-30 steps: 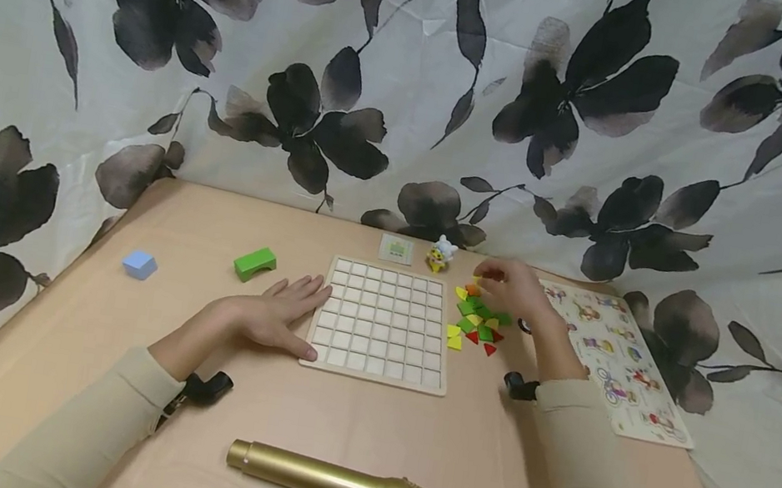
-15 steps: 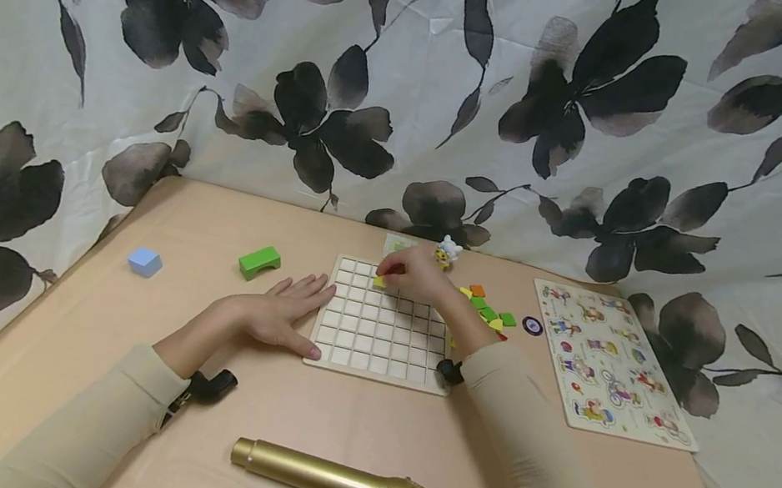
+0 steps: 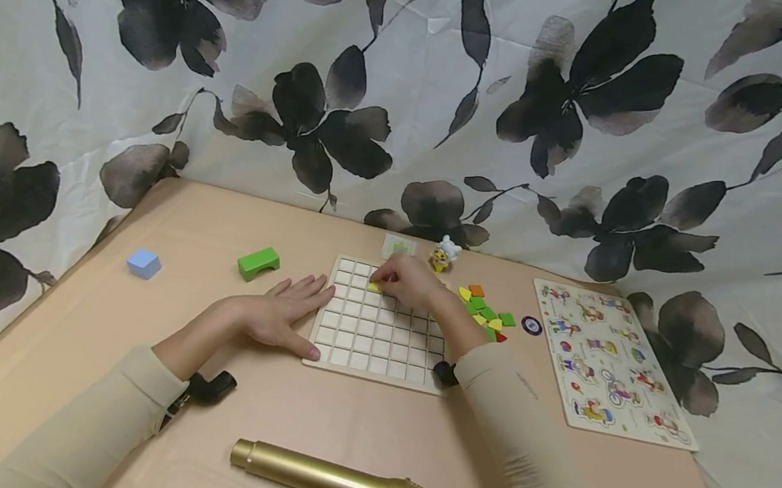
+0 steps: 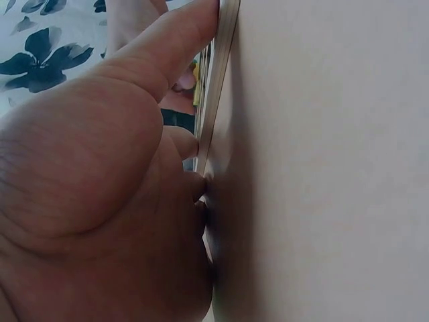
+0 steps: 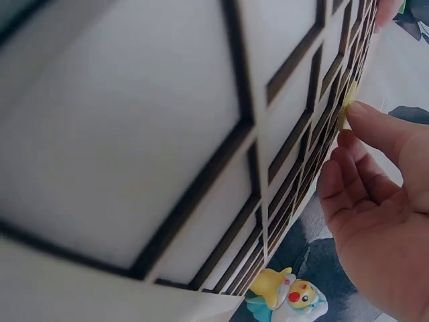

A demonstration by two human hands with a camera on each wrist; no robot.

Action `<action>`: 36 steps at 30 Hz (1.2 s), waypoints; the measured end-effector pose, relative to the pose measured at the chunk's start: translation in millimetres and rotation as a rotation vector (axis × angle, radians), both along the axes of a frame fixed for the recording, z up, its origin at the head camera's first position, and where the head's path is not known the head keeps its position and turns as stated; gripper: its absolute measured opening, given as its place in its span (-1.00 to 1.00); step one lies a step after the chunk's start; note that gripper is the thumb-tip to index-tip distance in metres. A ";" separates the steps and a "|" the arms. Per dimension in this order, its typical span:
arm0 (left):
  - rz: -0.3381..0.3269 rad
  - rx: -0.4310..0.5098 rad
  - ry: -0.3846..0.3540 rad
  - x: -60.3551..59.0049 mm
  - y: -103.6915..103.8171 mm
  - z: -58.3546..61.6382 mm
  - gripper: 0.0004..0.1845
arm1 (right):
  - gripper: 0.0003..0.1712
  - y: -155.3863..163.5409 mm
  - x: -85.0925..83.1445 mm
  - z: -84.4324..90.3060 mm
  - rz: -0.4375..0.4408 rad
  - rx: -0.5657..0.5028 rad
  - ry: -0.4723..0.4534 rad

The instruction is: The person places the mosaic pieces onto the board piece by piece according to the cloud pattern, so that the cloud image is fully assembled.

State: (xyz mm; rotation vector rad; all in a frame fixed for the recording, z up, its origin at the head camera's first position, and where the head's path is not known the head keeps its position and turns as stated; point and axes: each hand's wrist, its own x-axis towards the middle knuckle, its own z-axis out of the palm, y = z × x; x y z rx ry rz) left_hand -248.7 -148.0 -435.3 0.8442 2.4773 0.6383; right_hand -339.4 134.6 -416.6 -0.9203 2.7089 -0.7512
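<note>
Right hand (image 3: 412,281) pinches a small yellow piece (image 3: 374,286) at a white gridded board (image 3: 375,347)

A person in long beige sleeves works at a peach-coloured table (image 3: 290,410) in front of a white cloth (image 3: 434,56) printed with dark flowers. The right thumb and fingertips are closed together on the yellow piece, at the far part of the board, left of its middle; whether it sits inside a square cannot be told. The left hand (image 3: 273,319) has its fingers straight and spread, gripping nothing, and touches the board's left edge.

Just right of the board lies a loose cluster of green, yellow, orange and red pieces (image 3: 487,312), partly hidden by the right arm. Beside them is a dark round disc (image 3: 532,326) with a pale ring; its centre mark is too small to make out. Farther right, a white picture board (image 3: 601,360) carries rows of colourful printed figures. Beyond the grid sit a small card (image 3: 400,247) with greenish print, too small to read, and a yellow, white and blue figurine (image 3: 444,254). A green block (image 3: 258,262) and a blue block (image 3: 143,263) lie to the left; a gold microphone (image 3: 325,479) lies nearest the viewer.
</note>
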 end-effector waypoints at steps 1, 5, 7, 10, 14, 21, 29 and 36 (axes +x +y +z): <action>-0.002 -0.004 0.001 -0.3 0.5 -0.3 0.27 | -0.77 1.7 1.0 -0.2 0.013 0.000 0.001; 0.000 -0.040 0.005 0.5 3.2 0.9 0.25 | -0.66 16.2 8.7 3.4 0.019 -0.094 0.007; -0.001 -0.042 0.015 1.1 3.9 1.6 0.25 | -0.63 28.4 15.4 9.1 -0.026 -0.182 0.027; -0.002 -0.042 0.019 1.7 3.7 2.8 0.25 | -0.63 52.9 25.7 18.9 -0.125 -0.294 0.099; -0.002 -0.033 0.022 1.3 2.1 2.0 0.25 | -0.63 87.2 34.8 30.4 -0.282 -0.354 0.179; -0.005 -0.013 0.019 2.1 1.6 0.5 0.26 | -0.60 131.9 25.8 11.4 -0.526 -0.287 0.128; -0.006 0.024 0.014 0.0 0.0 -3.0 0.28 | -0.55 148.1 4.8 -26.0 -0.492 -0.160 -0.035; -0.003 0.041 0.011 -0.7 -0.5 -3.7 0.30 | -0.69 148.5 2.5 -33.0 -0.506 -0.108 0.007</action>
